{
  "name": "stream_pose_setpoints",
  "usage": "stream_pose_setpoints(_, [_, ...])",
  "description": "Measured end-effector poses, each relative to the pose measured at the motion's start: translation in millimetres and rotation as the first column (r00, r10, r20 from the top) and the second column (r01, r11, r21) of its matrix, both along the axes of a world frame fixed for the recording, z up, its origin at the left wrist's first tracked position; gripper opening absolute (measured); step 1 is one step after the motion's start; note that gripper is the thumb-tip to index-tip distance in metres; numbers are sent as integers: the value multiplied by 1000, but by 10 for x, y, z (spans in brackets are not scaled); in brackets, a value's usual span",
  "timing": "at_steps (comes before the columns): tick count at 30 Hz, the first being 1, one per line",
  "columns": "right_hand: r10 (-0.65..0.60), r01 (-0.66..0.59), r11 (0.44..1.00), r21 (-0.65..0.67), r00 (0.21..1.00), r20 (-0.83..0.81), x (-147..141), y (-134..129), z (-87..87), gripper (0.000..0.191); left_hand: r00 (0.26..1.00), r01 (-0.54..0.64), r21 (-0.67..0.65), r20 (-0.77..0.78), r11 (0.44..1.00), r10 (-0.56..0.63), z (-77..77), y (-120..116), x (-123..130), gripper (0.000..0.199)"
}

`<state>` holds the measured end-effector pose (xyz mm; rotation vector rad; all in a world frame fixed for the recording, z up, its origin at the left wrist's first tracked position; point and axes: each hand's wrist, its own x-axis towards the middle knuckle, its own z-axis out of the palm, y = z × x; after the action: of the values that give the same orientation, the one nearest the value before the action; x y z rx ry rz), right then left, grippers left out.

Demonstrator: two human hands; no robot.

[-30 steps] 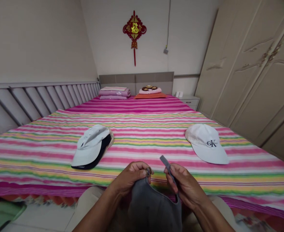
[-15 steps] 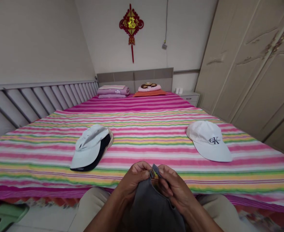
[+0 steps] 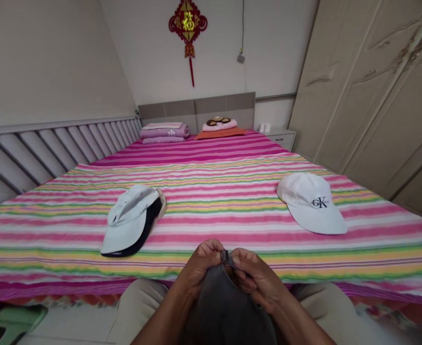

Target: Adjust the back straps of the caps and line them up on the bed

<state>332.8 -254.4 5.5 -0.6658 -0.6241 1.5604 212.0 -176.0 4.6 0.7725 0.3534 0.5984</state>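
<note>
Over my lap, at the bed's near edge, I hold a dark grey cap (image 3: 225, 306) with its back strap towards the bed. My left hand (image 3: 200, 266) pinches the strap's metal buckle (image 3: 225, 257). Opposite it, my right hand (image 3: 259, 275) is closed on the strap end, which now meets the buckle. Whether the strap passes through cannot be made out. Ahead on the left lies a pale cap (image 3: 126, 218) stacked over a dark one (image 3: 149, 230). A white cap (image 3: 308, 203) with "CK" lettering rests ahead on the right.
Under the caps spreads a striped bedcover (image 3: 211, 206). Folded purple bedding (image 3: 166, 133) and a pink-and-orange pile (image 3: 220, 128) lie by the headboard (image 3: 171, 110). A slatted rail (image 3: 56, 146) runs along the left, a wardrobe (image 3: 362, 96) stands right, and a green stool (image 3: 20, 318) is at lower left.
My right hand has brought the strap end in to the buckle, closing the gap between them. The view has tilted down slightly; the caps on the bed stay in place.
</note>
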Motion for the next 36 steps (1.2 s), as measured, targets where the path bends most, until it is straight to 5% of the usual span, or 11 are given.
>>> stream_pose_setpoints(10, [-138,141,990,5,957,256,20,-19,88,23,1000,-6,-10,-29,1000,6,13,-24,-49,25])
stream_pose_setpoints(22, [-219,203,976,81,909,355,-3,-57,162,24,995,85,43,-63,995,-82,38,-47,-72,24])
stream_pose_setpoints(27, [-202,153,979,134,795,572,41,-49,183,28,989,85,60,-123,995,-77,46,-51,-70,22])
stream_pose_setpoints(32, [-346,177,936,305,628,697,80,16,164,15,977,61,42,-209,997,-51,86,-29,-59,19])
stream_pose_setpoints(36, [-226,123,968,217,800,555,106,34,185,16,956,169,8,-246,986,-162,113,-16,-79,17])
